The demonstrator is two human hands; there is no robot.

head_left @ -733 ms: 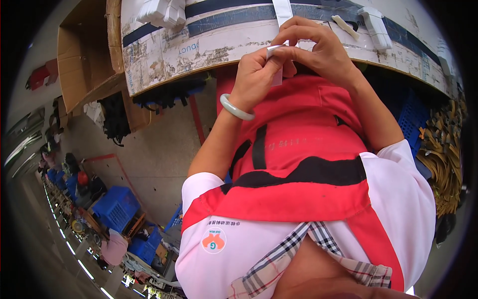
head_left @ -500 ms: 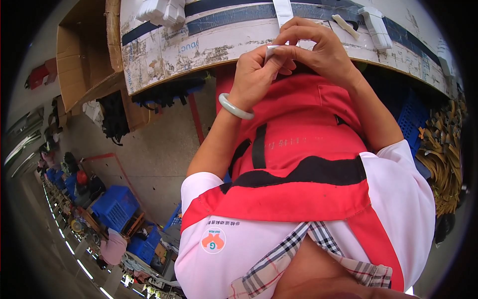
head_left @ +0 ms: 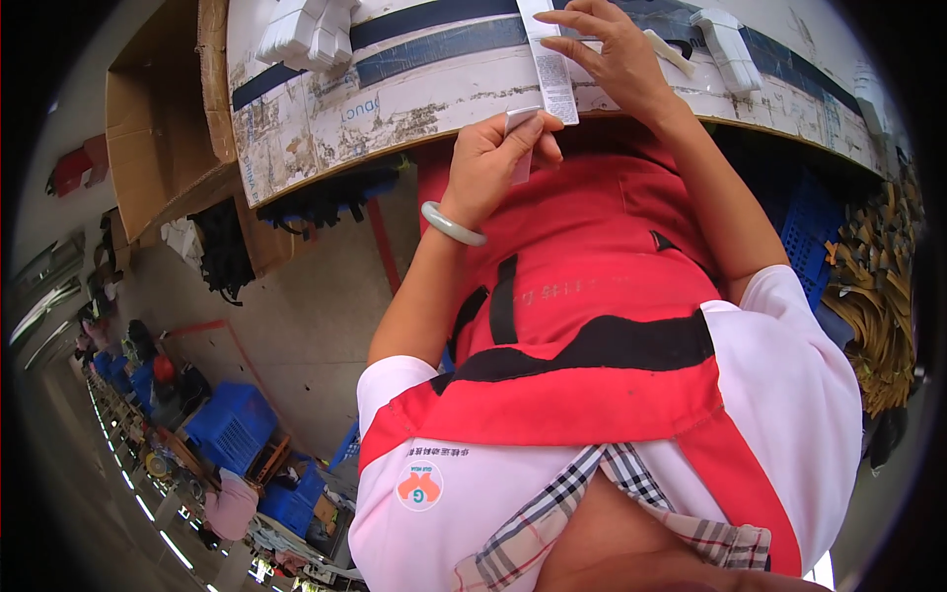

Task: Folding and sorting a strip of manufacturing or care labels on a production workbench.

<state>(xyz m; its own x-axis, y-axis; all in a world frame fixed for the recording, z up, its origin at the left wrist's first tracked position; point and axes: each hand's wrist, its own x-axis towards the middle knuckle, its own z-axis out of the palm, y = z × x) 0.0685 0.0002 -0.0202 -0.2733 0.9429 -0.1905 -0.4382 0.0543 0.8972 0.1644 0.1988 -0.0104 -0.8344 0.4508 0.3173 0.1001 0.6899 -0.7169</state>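
Two-handed work with white paper-like pieces at a bench (head_left: pixel 404 109), watched from above the worker's shoulder. Left hand (head_left: pixel 485 163): thumb pressed against bent fingers, pinching a white slip (head_left: pixel 523 116) just off the near edge of the bench, in front of the red apron (head_left: pixel 592 400). One end of the slip stands out above the thumb, and a paler part shows below the fingers; whether it is folded, I cannot tell. Right hand (head_left: pixel 621 64): thumb and forefinger spread apart, their tips over the right side of a printed strip (head_left: pixel 554 89), which lies across the bench with its near end at the edge, close by the left fingers. Whether those tips press on the strip or hover just above it is not clear from here.

Step in hand, as I judge it: the slip is kept in the left hand while the right attends to the strip. From this pose, picking up from the strip would call for the right thumb and forefinger to close at its edge, with the left pinch held firm. Flanking the strip, well apart: a left stack (head_left: pixel 306 35) and a right stack (head_left: pixel 728 51) of white pieces.
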